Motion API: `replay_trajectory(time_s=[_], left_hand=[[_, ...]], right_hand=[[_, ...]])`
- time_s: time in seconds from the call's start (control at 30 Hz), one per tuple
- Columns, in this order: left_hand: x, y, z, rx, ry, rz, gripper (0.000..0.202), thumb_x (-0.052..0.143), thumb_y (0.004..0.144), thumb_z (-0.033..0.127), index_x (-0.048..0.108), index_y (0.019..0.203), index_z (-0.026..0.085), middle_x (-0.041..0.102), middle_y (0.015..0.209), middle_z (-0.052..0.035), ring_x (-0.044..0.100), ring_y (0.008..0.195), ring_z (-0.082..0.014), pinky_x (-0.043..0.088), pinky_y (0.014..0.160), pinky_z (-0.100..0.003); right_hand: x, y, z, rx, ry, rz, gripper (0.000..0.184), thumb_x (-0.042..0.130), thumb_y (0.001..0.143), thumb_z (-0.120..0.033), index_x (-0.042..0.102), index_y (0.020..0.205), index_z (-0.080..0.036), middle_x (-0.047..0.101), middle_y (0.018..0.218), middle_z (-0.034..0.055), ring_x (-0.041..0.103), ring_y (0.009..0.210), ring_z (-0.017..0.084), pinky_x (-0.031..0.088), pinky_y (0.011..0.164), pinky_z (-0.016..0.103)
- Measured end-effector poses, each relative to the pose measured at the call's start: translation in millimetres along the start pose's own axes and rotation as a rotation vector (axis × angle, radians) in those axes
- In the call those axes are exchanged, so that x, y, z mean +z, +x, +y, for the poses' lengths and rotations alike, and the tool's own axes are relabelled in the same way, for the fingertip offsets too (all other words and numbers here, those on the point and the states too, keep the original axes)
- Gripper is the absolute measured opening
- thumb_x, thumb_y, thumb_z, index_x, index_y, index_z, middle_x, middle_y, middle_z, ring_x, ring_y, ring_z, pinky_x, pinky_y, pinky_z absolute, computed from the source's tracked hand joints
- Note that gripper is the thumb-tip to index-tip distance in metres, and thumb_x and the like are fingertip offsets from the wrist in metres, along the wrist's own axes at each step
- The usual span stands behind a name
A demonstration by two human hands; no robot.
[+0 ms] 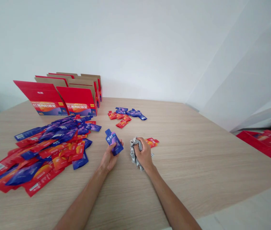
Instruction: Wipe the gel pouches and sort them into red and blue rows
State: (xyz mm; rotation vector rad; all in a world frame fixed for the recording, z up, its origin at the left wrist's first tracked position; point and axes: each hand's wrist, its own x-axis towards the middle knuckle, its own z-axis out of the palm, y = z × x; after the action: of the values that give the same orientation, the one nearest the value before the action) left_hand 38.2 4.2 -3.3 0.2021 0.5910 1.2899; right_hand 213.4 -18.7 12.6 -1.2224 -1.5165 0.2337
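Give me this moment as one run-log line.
left hand: holding blue pouch | right hand: gripping striped cloth | red pouch: partly hidden behind right hand | pouch pile: on table, left of left hand

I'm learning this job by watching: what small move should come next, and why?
Probably bring the striped cloth across to the blue pouch: the left hand holds that pouch, while the right hand grips the bunched cloth, apart from it.

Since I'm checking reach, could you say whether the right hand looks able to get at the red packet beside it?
Probably yes: the red packet lies beside the right hand, its visible end uncovered, though the held cloth may hinder grasping.
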Motion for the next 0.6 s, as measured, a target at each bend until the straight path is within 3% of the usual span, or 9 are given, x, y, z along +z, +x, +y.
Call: replay_trajectory(time_s=[0.1,0.2,0.27,0.37,0.5,0.6], left_hand=[[2.2,1.0,1.4,-0.007,0.028,-0.037,0.04,0.054,0.096,0.016,0.062,0.134,0.014,0.076,0.115,-0.0112,0.074,0.102,-0.0215,0.058,0.098,-0.037],[1.4,1.4,-1.8,0.004,0.091,-0.048,0.037,0.05,0.102,0.036,0.069,0.124,0.013,0.077,0.112,-0.0119,0.074,0.104,-0.0236,0.057,0.098,-0.038],[-0.8,0.5,-7.7,-0.019,0.151,-0.086,0.042,0.054,0.099,0.047,0.073,0.115,0.012,0.078,0.108,-0.0119,0.073,0.107,-0.0249,0.057,0.099,-0.037],[-4.4,-2.7,-21.6,-0.072,0.236,-0.157,0.04,0.066,0.091,0.05,0.075,0.103,0.013,0.078,0.103,-0.0109,0.07,0.113,-0.027,0.054,0.103,-0.037],[-6.6,-8.1,-42.4,-0.033,0.32,-0.187,0.031,0.077,0.083,0.046,0.074,0.086,0.015,0.078,0.096,-0.008,0.068,0.113,-0.0278,0.051,0.106,-0.038],[-6.4,-13.5,-53.6,-0.038,0.37,-0.283,0.036,0.08,0.081,0.048,0.076,0.09,0.013,0.078,0.101,-0.01,0.066,0.116,-0.0299,0.048,0.108,-0.041]], right_hand=[[-1.1,-0.7,-3.0,-0.065,0.007,-0.069,0.016,0.05,0.092,-0.022,0.064,0.098,-0.022,0.07,0.093,0.0048,0.066,0.088,0.021,0.052,0.083,0.031],[4.2,-7.1,-6.7,-0.123,-0.019,-0.223,0.02,0.05,0.091,-0.019,0.066,0.102,-0.022,0.07,0.095,0.0045,0.067,0.089,0.02,0.052,0.083,0.03],[11.1,-13.7,-9.0,-0.137,-0.06,-0.323,0.023,0.05,0.09,-0.018,0.067,0.105,-0.024,0.07,0.099,0.0039,0.067,0.091,0.02,0.051,0.082,0.029],[21.0,-21.8,-10.6,-0.144,-0.108,-0.388,0.026,0.052,0.088,-0.016,0.068,0.106,-0.027,0.07,0.102,0.003,0.067,0.092,0.021,0.051,0.079,0.028],[18.8,-18.3,-8.0,-0.109,-0.135,-0.252,0.024,0.051,0.089,-0.016,0.067,0.105,-0.024,0.069,0.1,0.0046,0.066,0.089,0.022,0.05,0.078,0.029],[6.9,-7.4,-4.0,-0.068,-0.136,-0.082,0.022,0.048,0.092,-0.018,0.065,0.105,-0.022,0.069,0.098,0.0061,0.066,0.092,0.022,0.05,0.083,0.031]])
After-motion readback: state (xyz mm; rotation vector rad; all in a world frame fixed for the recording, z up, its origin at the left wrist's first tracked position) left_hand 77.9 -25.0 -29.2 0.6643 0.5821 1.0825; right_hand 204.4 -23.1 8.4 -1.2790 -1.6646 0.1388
